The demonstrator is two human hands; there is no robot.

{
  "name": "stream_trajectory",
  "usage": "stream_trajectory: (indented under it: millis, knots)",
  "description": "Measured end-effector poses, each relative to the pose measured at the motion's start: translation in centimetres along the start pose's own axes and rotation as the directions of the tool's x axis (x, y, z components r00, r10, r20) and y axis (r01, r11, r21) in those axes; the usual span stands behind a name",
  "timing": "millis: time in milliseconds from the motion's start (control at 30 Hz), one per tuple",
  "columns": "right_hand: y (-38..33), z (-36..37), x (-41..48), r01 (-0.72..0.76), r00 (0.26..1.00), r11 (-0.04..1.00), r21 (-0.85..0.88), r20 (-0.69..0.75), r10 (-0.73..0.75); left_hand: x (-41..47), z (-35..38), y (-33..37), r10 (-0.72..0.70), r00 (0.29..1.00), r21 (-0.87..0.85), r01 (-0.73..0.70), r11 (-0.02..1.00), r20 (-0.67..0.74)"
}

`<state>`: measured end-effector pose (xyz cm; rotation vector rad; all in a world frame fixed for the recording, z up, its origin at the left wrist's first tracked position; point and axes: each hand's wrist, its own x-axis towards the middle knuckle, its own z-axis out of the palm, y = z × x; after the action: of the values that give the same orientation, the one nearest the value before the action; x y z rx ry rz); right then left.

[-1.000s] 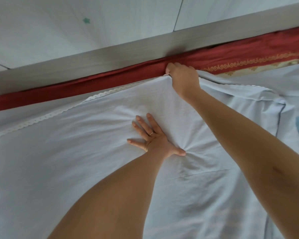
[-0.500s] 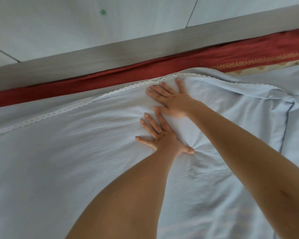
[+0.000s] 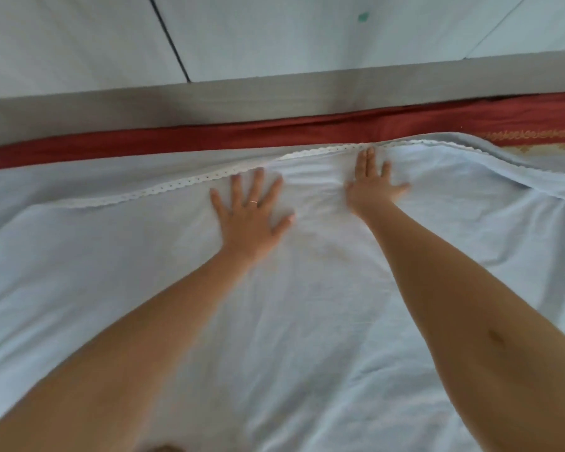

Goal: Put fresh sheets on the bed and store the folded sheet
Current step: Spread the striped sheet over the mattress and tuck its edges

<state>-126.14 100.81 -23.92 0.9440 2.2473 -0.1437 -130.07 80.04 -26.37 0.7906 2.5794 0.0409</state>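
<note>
I'm looking down over the bed, and the pale blue sheet point(image 3: 307, 321) fills nearly everything I see, spread flat with its long run going left to right across the view. Its far edge carries a white lace trim point(image 3: 177, 185) that starts low on the left, climbs toward the middle and curves off down to the right, so that edge sits slightly askew to the bed frame point(image 3: 209, 102) rather than square with it.

Left hand point(image 3: 250, 216) is flat on the sheet, fingers spread wide, a ring on one finger, fingertips just touching the trim. Right hand point(image 3: 371, 190) is also flat and spread, pressing beside it, fingertips right up at the trim's highest point. The two hands are apart, nothing clamped in either, a rumpled patch of cloth bunched between them.

Beyond the trim I see a strip of red cover point(image 3: 274, 133) lying exposed along the frame, widening on the right where a gold pattern shows. Past the frame is light tiled floor point(image 3: 274, 34). On the far right, the sheet folds over with a dark seam, blurred.
</note>
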Motion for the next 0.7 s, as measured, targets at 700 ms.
stream_trajectory:
  millis: [700]
  knots:
    - [-20.5,2.4,-8.1,0.28,0.954,0.959,0.031,0.099,-0.282,-4.9,-3.3,-27.3,-0.339,0.926,0.101,0.326,0.94,0.163]
